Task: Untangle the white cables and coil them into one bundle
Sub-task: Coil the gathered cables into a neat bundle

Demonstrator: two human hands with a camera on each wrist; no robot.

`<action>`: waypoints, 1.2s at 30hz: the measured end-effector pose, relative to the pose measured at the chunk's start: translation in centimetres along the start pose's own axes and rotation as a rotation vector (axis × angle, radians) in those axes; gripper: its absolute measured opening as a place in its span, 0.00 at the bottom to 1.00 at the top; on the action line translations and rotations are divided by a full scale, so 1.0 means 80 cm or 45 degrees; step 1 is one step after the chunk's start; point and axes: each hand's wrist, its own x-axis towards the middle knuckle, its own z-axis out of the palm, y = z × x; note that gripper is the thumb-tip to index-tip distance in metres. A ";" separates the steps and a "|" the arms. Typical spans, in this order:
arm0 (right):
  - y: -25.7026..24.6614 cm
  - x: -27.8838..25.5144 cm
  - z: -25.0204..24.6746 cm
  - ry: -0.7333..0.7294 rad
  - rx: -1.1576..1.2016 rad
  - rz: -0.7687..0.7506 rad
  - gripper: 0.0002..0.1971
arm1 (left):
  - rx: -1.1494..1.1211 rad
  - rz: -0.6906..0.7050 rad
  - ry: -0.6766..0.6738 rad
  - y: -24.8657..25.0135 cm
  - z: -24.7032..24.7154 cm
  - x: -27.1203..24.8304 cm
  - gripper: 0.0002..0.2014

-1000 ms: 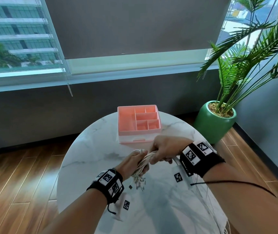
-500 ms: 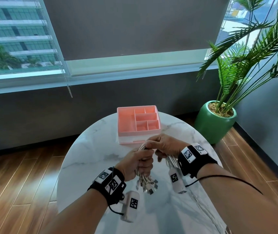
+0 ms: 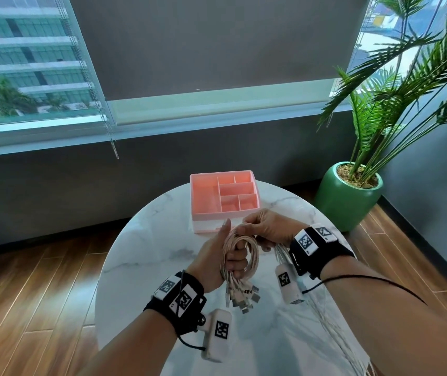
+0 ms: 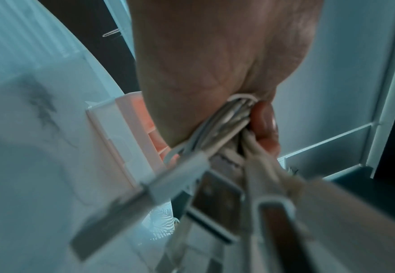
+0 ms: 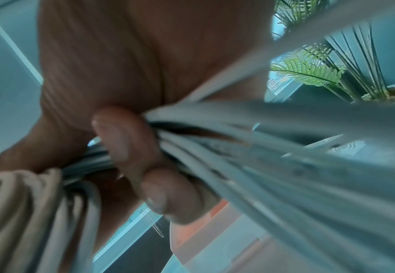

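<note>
A round white marble surface (image 3: 162,240) is standing on a brown wood-plank floor (image 3: 27,294), before a dark wall under a window with a grey roller blind (image 3: 203,42). A pink divided tray (image 3: 223,198) is sitting at the far edge; a potted palm (image 3: 349,194) is standing on the floor at the right. Above the middle, the left hand (image 3: 216,256) is curling its fingers (image 3: 237,263) through the looped white cables (image 3: 253,255), plugs hanging near. The right hand (image 3: 267,226) is pinching the loop's far side, strands trailing to the near right.

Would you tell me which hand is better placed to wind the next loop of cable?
Right. The right hand grips the loose cables trailing off the table, while the left hand holds the coil.
</note>
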 end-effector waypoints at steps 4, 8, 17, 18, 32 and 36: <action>0.006 0.001 -0.006 0.052 0.035 -0.007 0.17 | 0.001 0.010 0.027 0.001 0.006 -0.001 0.24; 0.030 -0.007 -0.008 0.170 0.175 -0.043 0.16 | -0.031 0.092 0.088 0.005 0.003 -0.001 0.22; 0.088 0.001 0.030 0.375 0.019 0.099 0.08 | -0.004 0.405 0.343 0.025 0.004 0.010 0.22; 0.094 0.001 0.037 0.385 -0.010 0.113 0.11 | -0.009 0.442 0.367 0.031 0.006 0.011 0.23; 0.109 0.000 0.101 0.470 0.170 0.260 0.25 | -0.172 0.699 0.608 0.080 -0.015 0.015 0.23; 0.096 0.008 0.127 0.400 0.134 0.272 0.23 | -0.144 0.777 0.666 0.074 -0.015 0.022 0.23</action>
